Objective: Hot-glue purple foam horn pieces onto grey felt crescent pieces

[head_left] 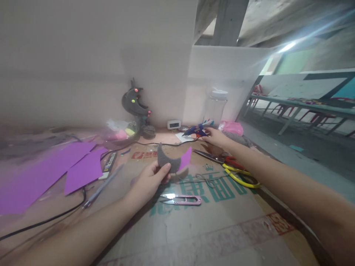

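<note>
My left hand [155, 177] pinches a dark grey felt crescent [168, 162] between thumb and fingers above the cardboard. A small purple piece [185, 159] shows behind the crescent's right end; how the two are joined I cannot tell. Farther back, my right hand [215, 136] is closed around the handle of a blue glue gun [195, 130], whose nozzle points left over a white paper [183, 137]. Pink thread snips [183, 200] lie just in front of my left hand. Scissors with yellow handles [240, 180] rest below my right forearm.
Purple sheets [83, 171] and a pen [102, 187] lie at left, with a black cable [44, 223] running past. At the back stand a grey moon figure [132, 101], a small digital clock [174, 124] and a clear jar [215, 109]. Printed cardboard [210, 229] covers the tabletop.
</note>
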Available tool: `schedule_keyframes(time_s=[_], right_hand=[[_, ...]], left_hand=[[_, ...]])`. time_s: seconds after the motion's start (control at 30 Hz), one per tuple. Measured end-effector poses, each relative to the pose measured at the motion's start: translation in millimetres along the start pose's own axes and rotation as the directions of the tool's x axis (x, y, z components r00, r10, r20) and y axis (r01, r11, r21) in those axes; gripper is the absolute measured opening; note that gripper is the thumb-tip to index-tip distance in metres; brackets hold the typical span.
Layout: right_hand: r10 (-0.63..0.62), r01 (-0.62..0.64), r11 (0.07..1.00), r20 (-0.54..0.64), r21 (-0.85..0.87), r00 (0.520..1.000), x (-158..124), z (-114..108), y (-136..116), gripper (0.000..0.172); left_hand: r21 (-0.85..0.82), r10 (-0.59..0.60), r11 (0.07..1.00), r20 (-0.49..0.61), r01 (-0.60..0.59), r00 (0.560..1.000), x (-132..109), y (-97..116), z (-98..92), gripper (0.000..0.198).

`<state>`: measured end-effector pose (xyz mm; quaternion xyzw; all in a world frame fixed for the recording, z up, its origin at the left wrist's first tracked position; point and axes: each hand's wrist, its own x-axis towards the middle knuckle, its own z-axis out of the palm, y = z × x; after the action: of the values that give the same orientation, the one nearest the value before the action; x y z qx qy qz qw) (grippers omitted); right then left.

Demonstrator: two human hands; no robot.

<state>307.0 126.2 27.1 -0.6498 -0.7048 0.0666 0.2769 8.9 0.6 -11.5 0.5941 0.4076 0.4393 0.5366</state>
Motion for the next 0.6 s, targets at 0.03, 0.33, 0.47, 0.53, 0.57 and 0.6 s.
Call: schedule_keyframes(time_s=[0.03,0.33,0.47,0.53,0.57,0.6], right_hand=[[0.018,-0.017,1.000,0.018,-0.012,1.000,5.7,2.8,-0.6,0.048],[0.065,-0.065,0.998,-0.028,-0.015,0.998,14.7,15.4,-13.8,0.036],[0.078,-0.077,0.997,-0.037,0.028,0.996,-6.8,-9.2,-27.4,0.030],[0.074,-0.072,0.995,-0.034,0.063,0.997,-25.8,-22.4,-36.8,0.033],[0.074,-0.071,0.994,-0.034,0.082,0.997,-37.5,-27.6,-41.6,0.033],[0.070,-0.065,0.992,-0.039,0.107,0.997,-50.4,-31.6,-46.3,0.034]], left_hand=[[0.002,0.000,1.000,0.001,0.000,1.000,-0.2,0.6,-0.1,0.030],[0.032,-0.042,0.999,-0.027,0.043,0.999,-3.8,10.5,0.2,0.030],[0.030,-0.036,0.999,-0.034,0.037,0.999,-4.5,9.8,-0.7,0.029],[0.020,-0.030,0.999,-0.033,0.030,0.999,-4.2,9.4,-1.0,0.028],[0.015,-0.026,1.000,-0.033,0.027,0.999,-3.9,9.6,-1.1,0.027],[0.014,-0.025,1.000,-0.035,0.025,0.999,-3.6,9.9,-1.2,0.027]])
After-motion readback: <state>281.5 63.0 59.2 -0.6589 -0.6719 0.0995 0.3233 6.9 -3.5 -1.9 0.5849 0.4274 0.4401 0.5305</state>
